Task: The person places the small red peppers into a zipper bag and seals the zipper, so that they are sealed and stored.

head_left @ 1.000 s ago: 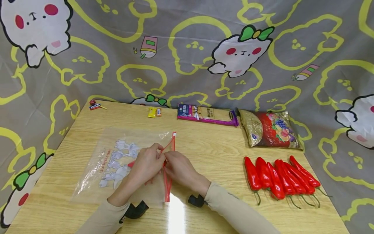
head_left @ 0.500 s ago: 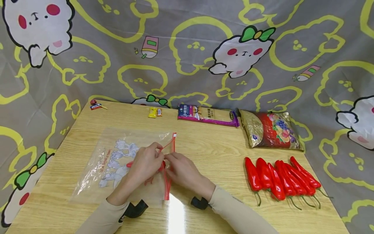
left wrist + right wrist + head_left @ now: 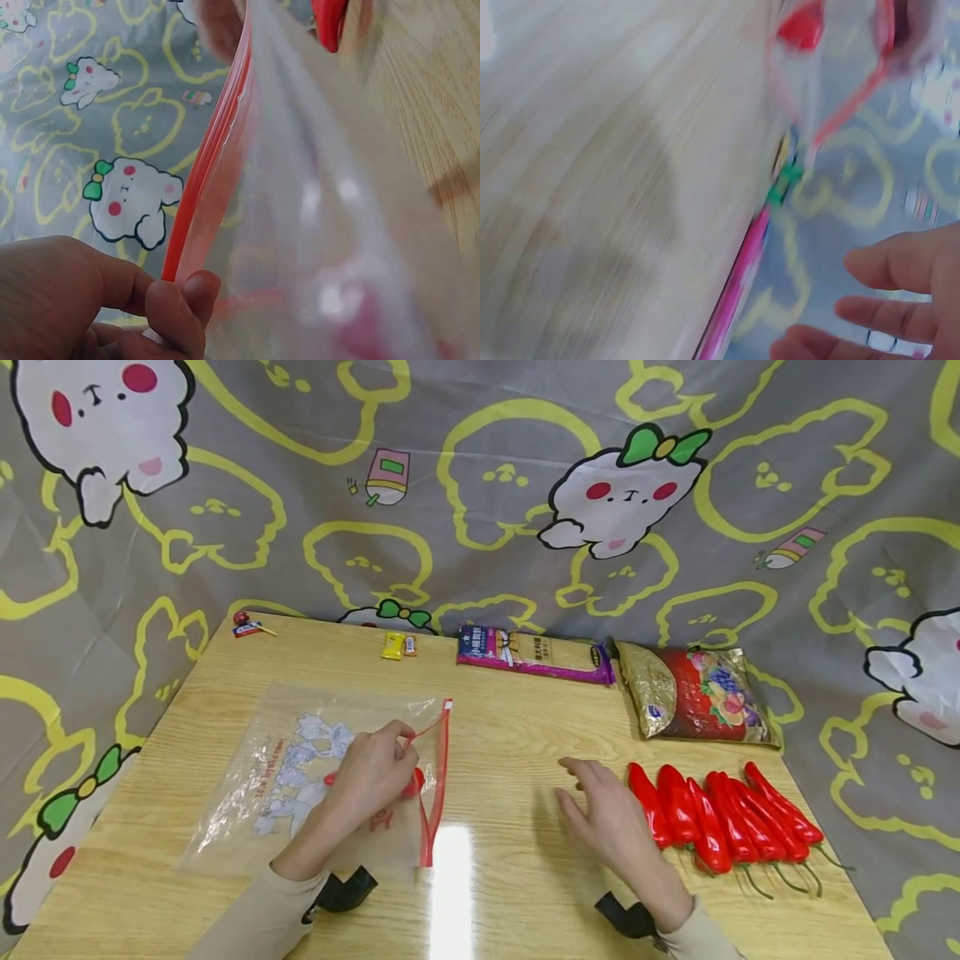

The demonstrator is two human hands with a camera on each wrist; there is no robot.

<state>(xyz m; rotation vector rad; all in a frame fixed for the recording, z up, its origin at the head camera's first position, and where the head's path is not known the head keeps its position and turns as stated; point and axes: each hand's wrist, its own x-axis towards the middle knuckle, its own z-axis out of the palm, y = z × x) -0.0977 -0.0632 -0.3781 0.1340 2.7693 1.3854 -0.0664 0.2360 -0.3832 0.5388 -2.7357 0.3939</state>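
Note:
A clear zip bag (image 3: 232, 810) with printed cartoon figures and a red zip edge lies flat on the table's left half. My left hand (image 3: 375, 772) pinches the upper zip edge and lifts it, so the bag's mouth gapes. In the left wrist view, thumb and finger hold the red zip strip (image 3: 196, 180). Inside the bag is a red pepper (image 3: 412, 782), partly hidden by the left hand. My right hand (image 3: 615, 818), fingers spread and holding nothing, hovers just left of a row of several red peppers (image 3: 712, 835) with green stems.
Along the back lie a lollipop (image 3: 242, 619) with a small wrapped sweet, two small yellow and orange packets (image 3: 393, 646), a purple noodle pack (image 3: 536, 656) and a gold-and-red bag (image 3: 697, 693). A patterned cloth (image 3: 480, 560) surrounds the wooden table.
My right hand has left the bag's mouth and moved right toward the peppers, its fingers opening. My left hand stays at the zip edge. The red pepper now shows inside the bag.

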